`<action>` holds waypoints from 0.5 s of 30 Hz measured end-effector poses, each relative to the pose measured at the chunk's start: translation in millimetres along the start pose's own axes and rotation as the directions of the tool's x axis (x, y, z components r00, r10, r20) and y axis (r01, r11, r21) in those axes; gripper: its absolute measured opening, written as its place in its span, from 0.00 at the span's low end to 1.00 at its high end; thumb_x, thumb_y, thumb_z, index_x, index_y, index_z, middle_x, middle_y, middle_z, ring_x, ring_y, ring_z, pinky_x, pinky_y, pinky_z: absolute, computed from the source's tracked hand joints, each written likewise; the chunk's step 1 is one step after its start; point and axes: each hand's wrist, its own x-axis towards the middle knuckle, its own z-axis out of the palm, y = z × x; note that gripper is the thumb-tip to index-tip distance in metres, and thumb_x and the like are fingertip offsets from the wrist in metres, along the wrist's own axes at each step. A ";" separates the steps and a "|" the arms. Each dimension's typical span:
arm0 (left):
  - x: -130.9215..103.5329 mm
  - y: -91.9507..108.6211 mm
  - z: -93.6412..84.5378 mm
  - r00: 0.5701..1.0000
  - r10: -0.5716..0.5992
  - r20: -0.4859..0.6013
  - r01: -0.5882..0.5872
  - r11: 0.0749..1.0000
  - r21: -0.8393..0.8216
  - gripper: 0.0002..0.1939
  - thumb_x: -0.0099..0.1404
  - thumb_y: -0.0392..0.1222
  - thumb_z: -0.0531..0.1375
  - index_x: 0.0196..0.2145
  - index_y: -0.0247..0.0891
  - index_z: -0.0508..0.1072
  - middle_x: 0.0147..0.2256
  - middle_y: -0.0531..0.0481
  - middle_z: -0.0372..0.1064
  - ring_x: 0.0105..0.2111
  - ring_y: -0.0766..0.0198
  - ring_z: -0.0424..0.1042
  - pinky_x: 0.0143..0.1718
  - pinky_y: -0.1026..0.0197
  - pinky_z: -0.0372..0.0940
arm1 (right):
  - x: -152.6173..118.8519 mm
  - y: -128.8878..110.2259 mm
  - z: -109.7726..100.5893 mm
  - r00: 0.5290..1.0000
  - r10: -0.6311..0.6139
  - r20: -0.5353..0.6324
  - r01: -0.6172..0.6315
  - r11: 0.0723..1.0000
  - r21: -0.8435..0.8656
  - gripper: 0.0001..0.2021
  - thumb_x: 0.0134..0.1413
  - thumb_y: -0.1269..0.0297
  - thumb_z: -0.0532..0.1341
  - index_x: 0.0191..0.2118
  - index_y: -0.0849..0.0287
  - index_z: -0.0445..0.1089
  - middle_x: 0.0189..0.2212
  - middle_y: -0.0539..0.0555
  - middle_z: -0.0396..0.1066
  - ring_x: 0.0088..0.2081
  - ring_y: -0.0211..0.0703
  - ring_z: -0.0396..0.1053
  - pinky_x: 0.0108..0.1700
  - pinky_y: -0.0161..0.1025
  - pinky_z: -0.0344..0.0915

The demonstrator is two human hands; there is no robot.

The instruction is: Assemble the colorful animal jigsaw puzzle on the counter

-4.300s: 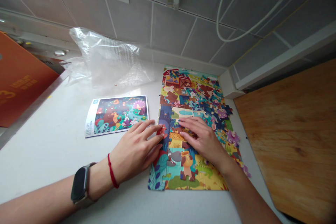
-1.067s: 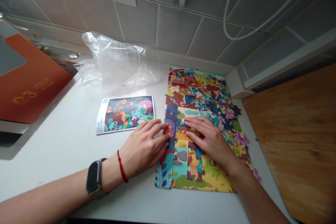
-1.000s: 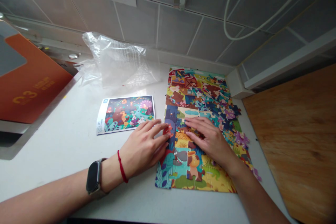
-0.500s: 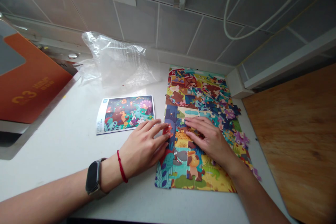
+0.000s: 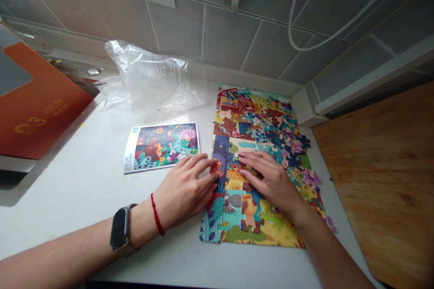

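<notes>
The left hand [image 5: 191, 183] lies with its fingers loosely apart, tips on a narrow strip of joined dark-blue and teal cardboard jigsaw pieces [image 5: 221, 144]; the right hand [image 5: 271, 178] also has thumb and fingers apart, over the pieces just beside it, with nothing visibly clamped. The strip looks like the part already joined, running along the left edge of a colourful farm-scene puzzle base [image 5: 285, 235]. Most appears left: a jumbled heap of loose multicoloured pieces [image 5: 271, 119] covers the base's far and right parts. The strip lies flat, its near corner rounded and leaf-patterned, jutting slightly past the base. Beyond the left hand rests a glossy printed picture card [image 5: 166, 144], then a crumpled clear plastic bag [image 5: 145, 76].
</notes>
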 end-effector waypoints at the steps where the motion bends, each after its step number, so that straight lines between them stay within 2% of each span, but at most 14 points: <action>1: 0.0 0.1 0.0 1.000 0.000 -0.001 0.000 1.000 0.000 0.13 0.76 0.40 0.57 0.51 0.38 0.79 0.57 0.42 0.76 0.56 0.42 0.72 0.50 0.39 0.74 | 0.0 0.3 0.3 1.000 0.000 -0.004 0.000 1.000 0.002 0.16 0.67 0.70 0.66 0.57 0.52 0.78 0.53 0.56 0.81 0.54 0.52 0.76 0.55 0.54 0.78; 15: 0.4 0.0 -0.3 1.000 -0.002 0.000 0.002 1.000 -0.006 0.13 0.76 0.39 0.56 0.51 0.39 0.80 0.57 0.41 0.76 0.57 0.42 0.72 0.51 0.39 0.74 | 1.1 -0.2 0.2 1.000 0.008 -0.011 -0.008 1.000 0.016 0.14 0.66 0.69 0.67 0.56 0.52 0.79 0.53 0.56 0.81 0.55 0.52 0.76 0.56 0.54 0.78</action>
